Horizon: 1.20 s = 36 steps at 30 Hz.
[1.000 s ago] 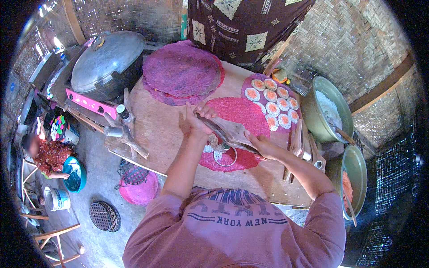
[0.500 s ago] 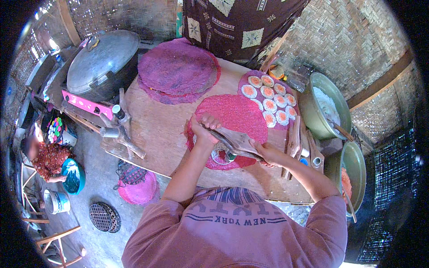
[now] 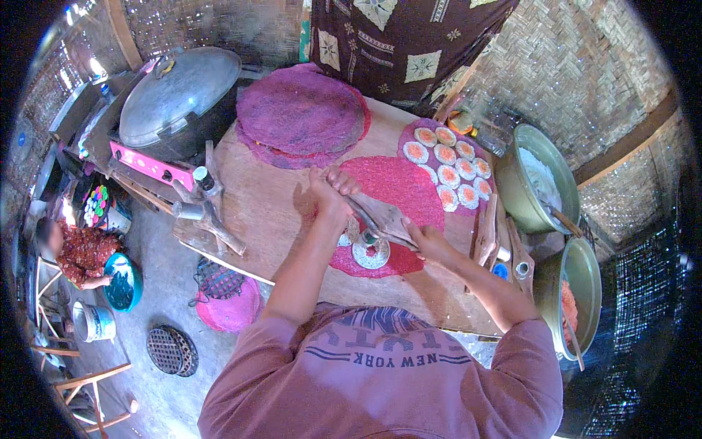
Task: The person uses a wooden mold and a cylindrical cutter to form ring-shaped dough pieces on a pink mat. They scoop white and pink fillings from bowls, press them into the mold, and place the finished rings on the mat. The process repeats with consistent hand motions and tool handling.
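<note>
A red round sheet of dough lies on the wooden table. Both my hands grip a long wooden tool held slanted over the near part of the sheet. My left hand closes on its far end, my right hand on its near end. Under the tool a small white ring-shaped piece rests on the red dough. Several small round pieces with orange centres sit on a purple sheet to the right.
A stack of purple sheets lies at the table's far side, before a person in patterned cloth. Two metal bowls stand right, a lidded wok on a pink stove left. Another person crouches at lower left.
Both hands have kept their grip on the wooden tool and have shifted it slightly over the red sheet. The white ring piece now shows more clearly below it.
</note>
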Motion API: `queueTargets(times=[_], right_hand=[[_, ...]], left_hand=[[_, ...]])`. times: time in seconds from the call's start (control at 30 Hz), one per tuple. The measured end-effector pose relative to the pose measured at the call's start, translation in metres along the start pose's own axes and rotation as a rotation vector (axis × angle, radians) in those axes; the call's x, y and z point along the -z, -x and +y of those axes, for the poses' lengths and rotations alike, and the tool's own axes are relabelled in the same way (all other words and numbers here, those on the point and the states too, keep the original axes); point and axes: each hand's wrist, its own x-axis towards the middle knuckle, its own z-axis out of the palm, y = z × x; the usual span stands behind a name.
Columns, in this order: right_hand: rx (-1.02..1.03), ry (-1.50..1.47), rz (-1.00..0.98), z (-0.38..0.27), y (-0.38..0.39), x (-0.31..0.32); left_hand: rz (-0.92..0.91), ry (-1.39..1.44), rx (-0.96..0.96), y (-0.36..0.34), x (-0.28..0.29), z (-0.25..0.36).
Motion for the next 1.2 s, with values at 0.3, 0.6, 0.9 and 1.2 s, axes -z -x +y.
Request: queueTargets(times=[0.3,0.6,0.9,1.2], right_hand=[[-0.068,-1.013,-0.613,-0.021,0.013,0.035],[-0.075,-1.404,-0.745,-0.002,-0.015,-0.037],[0.211,0.391,0.096,0.019,0.012,-0.056],[0.498,0.276,0.107,-0.003,0.018,-0.059]], left_hand=[[-0.24,0.305,0.129,-0.025,0.004,0.006],[-0.208,0.407,0.034,-0.041,0.034,0.005],[-0.509,0.23,-0.164,-0.012,-0.002,0.07],[-0.852,-0.467,-0.035,0.122,-0.073,0.126]])
